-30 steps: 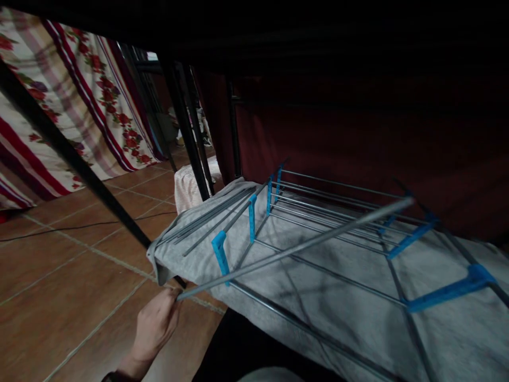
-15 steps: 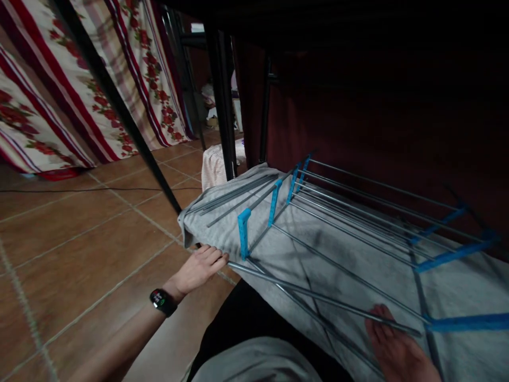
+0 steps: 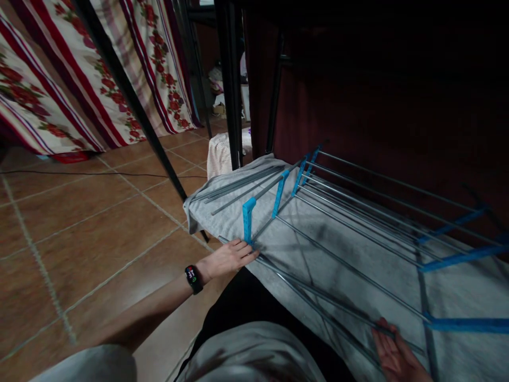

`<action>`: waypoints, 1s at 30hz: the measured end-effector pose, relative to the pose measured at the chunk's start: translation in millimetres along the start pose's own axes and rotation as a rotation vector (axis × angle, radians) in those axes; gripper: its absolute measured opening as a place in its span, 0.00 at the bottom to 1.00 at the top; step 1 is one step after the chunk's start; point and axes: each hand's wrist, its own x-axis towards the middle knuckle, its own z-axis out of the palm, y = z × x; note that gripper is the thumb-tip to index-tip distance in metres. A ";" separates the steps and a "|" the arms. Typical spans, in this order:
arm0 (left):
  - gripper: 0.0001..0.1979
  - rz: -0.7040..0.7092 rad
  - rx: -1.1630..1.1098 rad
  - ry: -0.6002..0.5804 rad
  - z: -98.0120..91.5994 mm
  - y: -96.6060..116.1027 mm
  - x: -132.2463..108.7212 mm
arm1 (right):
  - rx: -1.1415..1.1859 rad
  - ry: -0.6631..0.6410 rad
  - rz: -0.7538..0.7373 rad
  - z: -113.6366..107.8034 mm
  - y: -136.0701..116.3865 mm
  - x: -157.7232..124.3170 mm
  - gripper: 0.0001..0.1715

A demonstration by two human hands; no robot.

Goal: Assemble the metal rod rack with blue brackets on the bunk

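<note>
A loose grey metal rod [image 3: 334, 301] lies along the near side of a partly assembled rack, which has metal bars [image 3: 353, 204] and blue plastic brackets [image 3: 247, 220]. My left hand [image 3: 228, 257], with a black smartwatch on the wrist, is closed over the rod beside the foot of the nearest blue bracket. Lower right, my right hand [image 3: 393, 353] is palm up, its fingers under the rod near its other end and the thumb beside it. Another long blue bracket [image 3: 469, 324] is to the right of that hand.
The rack lies on a grey cloth [image 3: 214, 220], where several loose rods [image 3: 242, 183] are bunched at the far left corner. Black metal posts [image 3: 135, 106] rise at the left. Beyond are a tiled floor [image 3: 107, 228], a thin cable and a floral curtain [image 3: 107, 69].
My left hand has slid right along the rod to the blue bracket, leaving the rod's left end showing. The rod has moved closer to the bracket's foot. My right hand has shifted slightly.
</note>
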 end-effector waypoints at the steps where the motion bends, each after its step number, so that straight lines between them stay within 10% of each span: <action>1: 0.19 0.012 -0.008 -0.001 1.2 3.3 4.0 | 0.051 0.027 0.032 3.5 0.2 -1.7 0.17; 11: 0.18 0.101 -0.125 0.052 6.3 45.0 57.5 | 0.227 0.140 0.031 42.4 -6.7 -20.0 0.08; 22: 0.31 0.190 -0.444 -0.095 8.5 141.4 129.3 | 0.362 0.017 -0.105 89.6 -1.7 -48.7 0.14; 30: 0.23 0.131 -0.487 -0.027 7.1 151.1 173.4 | 0.166 0.064 -0.249 93.3 -31.9 -96.7 0.18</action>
